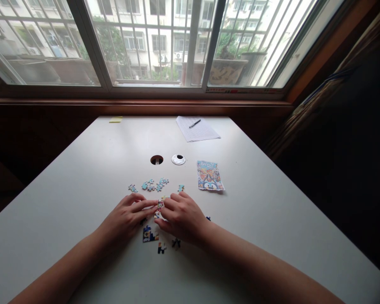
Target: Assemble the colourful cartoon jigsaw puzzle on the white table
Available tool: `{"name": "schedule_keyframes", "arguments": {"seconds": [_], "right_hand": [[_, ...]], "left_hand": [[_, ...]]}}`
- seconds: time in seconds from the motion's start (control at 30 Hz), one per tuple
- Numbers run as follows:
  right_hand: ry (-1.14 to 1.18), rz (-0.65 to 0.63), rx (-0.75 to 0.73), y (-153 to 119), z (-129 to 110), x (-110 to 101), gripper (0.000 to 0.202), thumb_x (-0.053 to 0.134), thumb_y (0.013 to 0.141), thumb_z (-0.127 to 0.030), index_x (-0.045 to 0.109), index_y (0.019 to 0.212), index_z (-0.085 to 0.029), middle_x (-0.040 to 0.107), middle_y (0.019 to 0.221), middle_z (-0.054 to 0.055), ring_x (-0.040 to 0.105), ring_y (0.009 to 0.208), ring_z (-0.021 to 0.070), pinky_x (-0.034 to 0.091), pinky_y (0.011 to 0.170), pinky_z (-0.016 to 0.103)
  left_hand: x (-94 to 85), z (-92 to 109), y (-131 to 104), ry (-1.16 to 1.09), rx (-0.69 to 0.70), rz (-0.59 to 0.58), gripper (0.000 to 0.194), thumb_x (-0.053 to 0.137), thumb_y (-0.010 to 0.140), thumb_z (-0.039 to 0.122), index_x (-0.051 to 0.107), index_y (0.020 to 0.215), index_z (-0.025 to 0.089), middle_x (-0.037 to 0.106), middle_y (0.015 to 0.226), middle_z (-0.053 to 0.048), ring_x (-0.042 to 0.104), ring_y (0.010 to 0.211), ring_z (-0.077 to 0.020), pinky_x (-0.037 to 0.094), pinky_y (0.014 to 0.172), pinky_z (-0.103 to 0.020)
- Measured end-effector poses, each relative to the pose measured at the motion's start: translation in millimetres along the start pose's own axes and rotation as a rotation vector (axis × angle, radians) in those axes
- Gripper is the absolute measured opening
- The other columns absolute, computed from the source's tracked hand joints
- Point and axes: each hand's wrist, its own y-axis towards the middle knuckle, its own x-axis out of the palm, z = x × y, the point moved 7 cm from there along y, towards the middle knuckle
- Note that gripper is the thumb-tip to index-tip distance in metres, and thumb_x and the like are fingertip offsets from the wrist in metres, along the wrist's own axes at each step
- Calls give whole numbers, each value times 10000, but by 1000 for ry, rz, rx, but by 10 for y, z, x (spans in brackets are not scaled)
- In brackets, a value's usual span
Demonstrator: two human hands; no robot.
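Observation:
Small colourful puzzle pieces (160,205) lie between my two hands on the white table. My left hand (131,211) rests beside them, fingers stretched toward the right, its fingertips touching their left edge. My right hand (179,214) has its fingers curled over the right side of the same pieces; what its fingertips hold is hidden. Light blue pieces (149,185) lie in small groups beyond my hands. Nearer to me are a dark blue joined section (150,234), a loose piece (161,248) and a dark piece (176,243).
A printed picture sheet (210,175) lies to the right of the pieces. Farther back are a round hole (156,160), a metal cover (178,159), papers (198,131) with a pen (195,123), and a yellow note (115,120). A barred window stands behind the table (256,202).

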Motion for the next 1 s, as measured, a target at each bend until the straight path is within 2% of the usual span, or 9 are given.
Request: {"name": "schedule_keyframes", "arguments": {"seconds": [0.37, 1.0], "right_hand": [[22, 24, 9, -12, 11, -38, 268, 573, 952, -384, 596, 760, -199, 645, 809, 15, 501, 764, 182, 288, 683, 363], [64, -64, 8, -58, 39, -21, 212, 592, 936, -349, 590, 784, -200, 655, 844, 32, 504, 797, 181, 298, 702, 355]], "left_hand": [[6, 4, -8, 18, 5, -14, 429, 551, 960, 145, 576, 1376, 247, 607, 1408, -2, 507, 1125, -247, 452, 990, -412], [-8, 5, -8, -9, -10, -11, 457, 536, 964, 138, 557, 1403, 262, 615, 1400, -11, 520, 1119, -238, 465, 998, -417]]}}
